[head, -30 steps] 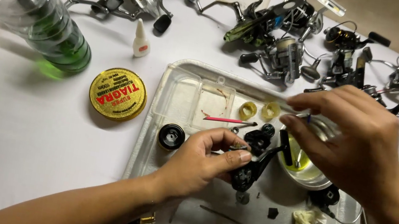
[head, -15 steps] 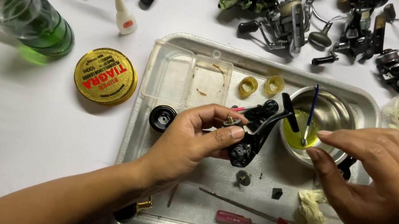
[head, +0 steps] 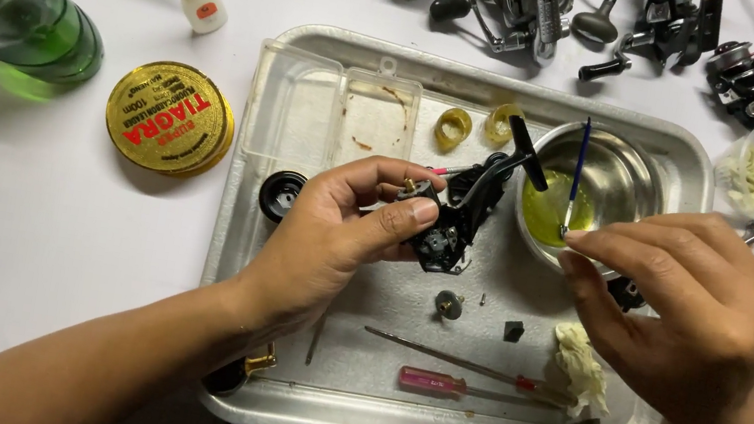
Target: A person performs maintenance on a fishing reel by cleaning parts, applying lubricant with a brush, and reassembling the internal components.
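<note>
On the metal tray [head: 285, 409], your left hand [head: 333, 235] grips the black reel body [head: 452, 222] just left of the steel bowl [head: 639, 178]. Your right hand [head: 685, 301] pinches a thin brush [head: 579, 168] dipped there. Judged step: lubrication; next, carry brush to gears steadily.

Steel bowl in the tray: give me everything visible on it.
The steel bowl is round, shiny metal, upright at the right rear of the metal tray. A pool of yellow-green liquid sits in its bottom. A thin blue-handled brush, pinched by the right hand, dips into that liquid. The right hand's fingers overlap its near rim.
</note>
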